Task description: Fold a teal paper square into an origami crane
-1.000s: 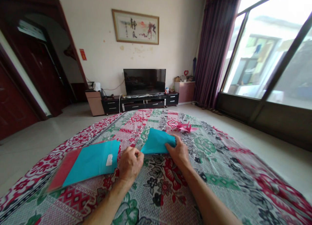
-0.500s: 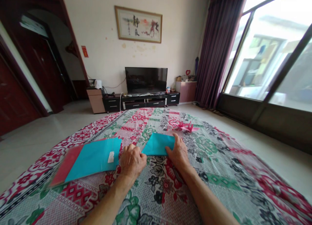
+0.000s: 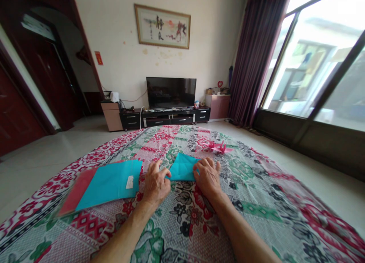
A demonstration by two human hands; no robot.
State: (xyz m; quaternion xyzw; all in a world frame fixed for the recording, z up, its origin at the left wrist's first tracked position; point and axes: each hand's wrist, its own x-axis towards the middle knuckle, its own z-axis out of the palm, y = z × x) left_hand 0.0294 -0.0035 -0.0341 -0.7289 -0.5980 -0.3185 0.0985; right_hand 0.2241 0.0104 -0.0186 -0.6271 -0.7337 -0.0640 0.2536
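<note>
A folded sheet of blue origami paper [image 3: 184,168] lies on the flowered tablecloth in front of me, its top left end rising to a point. My left hand [image 3: 156,183] is beside the paper's lower left corner, fingers apart, with the thumb side close to that corner; whether it touches cannot be made out. Over the paper's right end sits my right hand [image 3: 208,177], fingers bent and thumb at the edge, gripping it and hiding that end. Beyond the paper rests a pink folded paper crane [image 3: 219,147].
Left of my hands lies a clear packet of blue and red paper [image 3: 110,185] with a white label. The flowered tablecloth [image 3: 194,225] covers the rounded table. Past its far edge stand a low black cabinet [image 3: 132,120] and a television [image 3: 171,92].
My left hand has loosened from the paper's left corner and its fingers have spread. My right hand has shifted left, its fingers now further over the paper's right end.
</note>
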